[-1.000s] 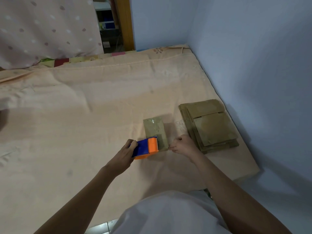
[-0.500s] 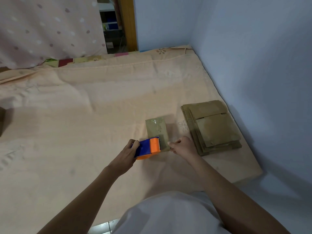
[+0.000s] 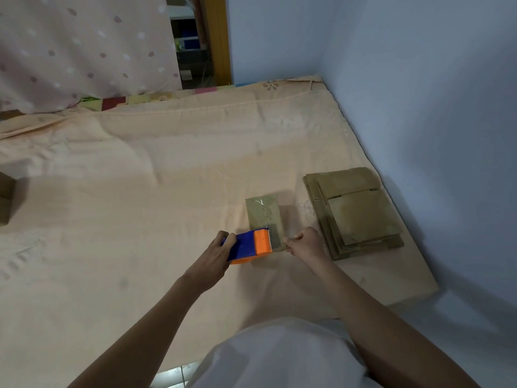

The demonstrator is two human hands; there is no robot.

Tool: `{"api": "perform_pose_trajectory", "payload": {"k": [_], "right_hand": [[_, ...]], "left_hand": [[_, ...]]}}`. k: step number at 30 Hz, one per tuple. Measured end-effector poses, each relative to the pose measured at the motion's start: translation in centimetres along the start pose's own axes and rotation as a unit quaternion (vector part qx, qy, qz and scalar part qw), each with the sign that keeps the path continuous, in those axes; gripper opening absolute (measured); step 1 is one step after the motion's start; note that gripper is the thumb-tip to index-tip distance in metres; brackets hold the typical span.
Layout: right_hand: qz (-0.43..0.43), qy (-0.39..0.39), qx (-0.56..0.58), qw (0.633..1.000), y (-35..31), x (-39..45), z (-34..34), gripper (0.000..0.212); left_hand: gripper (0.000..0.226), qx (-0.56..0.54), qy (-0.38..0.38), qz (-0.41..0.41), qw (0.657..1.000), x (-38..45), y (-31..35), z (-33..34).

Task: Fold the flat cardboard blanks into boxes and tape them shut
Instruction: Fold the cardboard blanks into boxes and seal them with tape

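I see my left hand [image 3: 216,254] gripping the blue-and-orange tape dispenser [image 3: 249,245] at the small cardboard box [image 3: 265,217] on the peach bedsheet [image 3: 140,191]; my right hand [image 3: 306,243] pinches the tape end at the box's near edge; the stack of flat cardboard blanks [image 3: 356,212] lies just beyond, by the wall.

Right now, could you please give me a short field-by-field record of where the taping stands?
surface: bed sheet, peach
left hand: grips blue and orange tape dispenser
right hand: pinches the tape end at the near edge of the small box
small box: lies between the hands, clear tape on top
flat blanks: stacked to the right of the box, by the wall
other box: at the left edge, partly out of view
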State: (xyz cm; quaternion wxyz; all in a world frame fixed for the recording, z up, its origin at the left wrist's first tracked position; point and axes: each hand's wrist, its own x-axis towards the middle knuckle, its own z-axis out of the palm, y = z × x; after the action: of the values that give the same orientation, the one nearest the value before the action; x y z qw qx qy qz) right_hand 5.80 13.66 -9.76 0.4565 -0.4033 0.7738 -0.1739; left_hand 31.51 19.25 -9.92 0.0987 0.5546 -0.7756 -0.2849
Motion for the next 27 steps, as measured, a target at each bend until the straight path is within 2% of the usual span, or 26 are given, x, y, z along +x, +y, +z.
{"api": "perform_pose_trajectory", "payload": {"k": [6,12,18,24,25,27], "right_hand": [[0.018,0.022,-0.017,0.999,1.1,0.5,0.3,0.043],[0.034,0.045,-0.027,0.998,0.1,-0.3,0.8,0.039],[0.042,0.064,-0.034,0.996,-0.1,-0.3,0.9,0.046],[0.036,0.135,-0.108,0.984,-1.4,-2.0,0.7,0.087],[0.029,0.147,-0.14,0.979,-1.5,-2.0,0.5,0.082],[-0.004,0.165,-0.205,0.965,-1.7,-2.1,0.3,0.055]], "left_hand": [[0.044,0.019,-0.007,0.006,1.0,0.6,0.3,0.4],[0.051,0.041,-0.012,0.0,0.999,0.8,0.2,0.4],[0.055,0.056,-0.022,-0.011,0.998,1.1,0.4,0.2],[0.054,0.063,-0.029,-0.018,0.997,1.0,0.8,-0.1],[0.054,0.062,-0.033,-0.018,0.997,1.1,0.9,-0.1],[0.053,0.064,-0.037,-0.014,0.997,1.3,1.1,-0.1]]}}
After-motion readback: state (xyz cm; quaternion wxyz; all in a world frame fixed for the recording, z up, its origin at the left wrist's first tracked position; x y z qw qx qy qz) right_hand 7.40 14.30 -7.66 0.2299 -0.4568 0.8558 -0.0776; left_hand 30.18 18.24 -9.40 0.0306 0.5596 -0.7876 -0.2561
